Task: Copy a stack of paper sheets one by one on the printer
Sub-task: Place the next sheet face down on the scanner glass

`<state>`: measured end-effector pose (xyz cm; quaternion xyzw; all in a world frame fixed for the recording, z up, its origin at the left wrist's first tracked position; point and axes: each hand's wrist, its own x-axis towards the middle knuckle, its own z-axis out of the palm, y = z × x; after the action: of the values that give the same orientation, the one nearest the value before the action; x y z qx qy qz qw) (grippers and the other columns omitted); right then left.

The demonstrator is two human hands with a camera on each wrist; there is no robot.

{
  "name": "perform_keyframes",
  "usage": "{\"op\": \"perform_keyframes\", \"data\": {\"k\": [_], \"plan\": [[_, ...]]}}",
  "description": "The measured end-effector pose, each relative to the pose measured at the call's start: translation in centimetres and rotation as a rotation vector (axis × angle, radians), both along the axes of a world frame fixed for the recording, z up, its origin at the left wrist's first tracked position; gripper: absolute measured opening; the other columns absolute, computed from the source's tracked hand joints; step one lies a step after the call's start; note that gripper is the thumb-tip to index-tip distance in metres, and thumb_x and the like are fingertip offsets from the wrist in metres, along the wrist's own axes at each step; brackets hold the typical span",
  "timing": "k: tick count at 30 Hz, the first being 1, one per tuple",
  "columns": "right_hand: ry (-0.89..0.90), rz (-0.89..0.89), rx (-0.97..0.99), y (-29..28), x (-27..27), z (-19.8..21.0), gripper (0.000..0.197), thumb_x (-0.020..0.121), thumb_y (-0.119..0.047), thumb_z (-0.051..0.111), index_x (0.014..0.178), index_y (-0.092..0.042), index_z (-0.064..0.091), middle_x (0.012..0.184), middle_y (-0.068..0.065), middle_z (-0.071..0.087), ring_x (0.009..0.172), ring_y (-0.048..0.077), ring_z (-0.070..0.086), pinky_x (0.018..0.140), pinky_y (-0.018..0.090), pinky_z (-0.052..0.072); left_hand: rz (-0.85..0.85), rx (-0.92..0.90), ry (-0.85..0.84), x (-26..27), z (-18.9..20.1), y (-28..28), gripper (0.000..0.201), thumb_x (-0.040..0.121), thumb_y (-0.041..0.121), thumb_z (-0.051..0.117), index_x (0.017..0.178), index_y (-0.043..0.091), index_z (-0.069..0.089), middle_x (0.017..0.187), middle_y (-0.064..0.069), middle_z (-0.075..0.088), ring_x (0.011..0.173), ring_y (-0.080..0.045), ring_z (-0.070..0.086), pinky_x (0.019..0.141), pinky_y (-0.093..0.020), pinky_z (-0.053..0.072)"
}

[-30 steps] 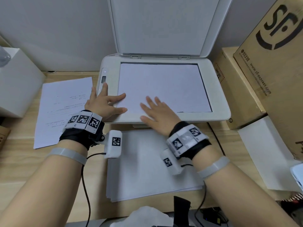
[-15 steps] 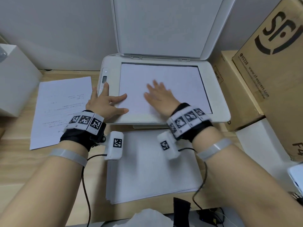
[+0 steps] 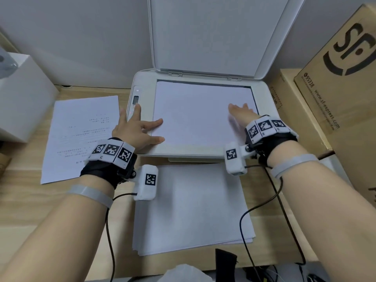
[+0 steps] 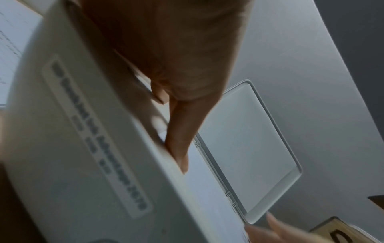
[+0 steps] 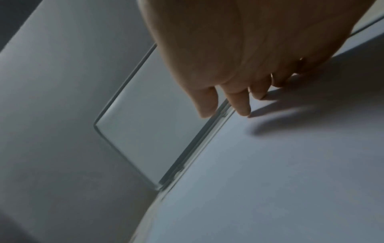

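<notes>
Sheet (image 3: pixel 195 115) lay flat on scanner glass, long axis L–R; L hand (image 3: pixel 134 129) flat at its L edge, R hand (image 3: pixel 240 113) flat nr R edge, nearer lid (image 3: pixel 205 33).

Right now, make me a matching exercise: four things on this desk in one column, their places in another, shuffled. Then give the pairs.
Things:
1. printed sheet
2. blank sheet
3. paper stack
4. cardboard box

Places:
A. right of the printer
B. on the scanner glass, under both hands
C. on the desk left of the printer
D. on the desk in front of the printer

Pairs: 1-C, 2-B, 3-D, 4-A
</notes>
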<state>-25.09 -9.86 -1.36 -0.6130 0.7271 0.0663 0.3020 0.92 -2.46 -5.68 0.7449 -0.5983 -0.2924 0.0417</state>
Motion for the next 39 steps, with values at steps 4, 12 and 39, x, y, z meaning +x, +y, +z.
{"op": "perform_keyframes", "data": {"k": [4, 12, 39], "plan": [[-0.113, 0.309, 0.043, -0.4, 7.4, 1.1, 0.054, 0.104, -0.029, 0.026, 0.15, -0.01, 0.008, 0.158, 0.009, 0.002, 0.146, 0.028, 0.0, 0.117, 0.037, 0.002, 0.015, -0.007, -0.002, 0.0, 0.0, 0.1, 0.062, 0.079, 0.057, 0.064, 0.134, 0.057, 0.036, 0.159, 0.012, -0.012, 0.144, -0.021, -0.023, 0.115, -0.052, 0.011], [-0.285, 0.264, 0.125, -0.1, 10.0, 0.1, 0.058, 0.103, -0.038, 0.028, 0.15, -0.01, 0.011, 0.159, 0.007, 0.002, 0.146, 0.023, 0.004, 0.116, 0.035, 0.007, 0.052, -0.008, 0.06, -0.3, 0.0, 0.3, 0.06, 0.078, 0.052, 0.069, 0.131, 0.056, 0.041, 0.158, 0.015, -0.01, 0.144, -0.017, -0.022, 0.115, -0.05, 0.011], [-0.008, 0.028, -0.031, -4.0, 3.0, -0.8, 0.055, 0.103, -0.035, 0.021, 0.151, -0.01, 0.01, 0.159, 0.01, -0.001, 0.146, 0.028, 0.0, 0.116, 0.039, 0.005, 0.024, -0.007, 0.043, -0.3, 0.2, 0.3, 0.061, 0.079, 0.055, 0.066, 0.133, 0.057, 0.038, 0.159, 0.011, -0.012, 0.143, -0.02, -0.024, 0.116, -0.054, 0.01]]}}
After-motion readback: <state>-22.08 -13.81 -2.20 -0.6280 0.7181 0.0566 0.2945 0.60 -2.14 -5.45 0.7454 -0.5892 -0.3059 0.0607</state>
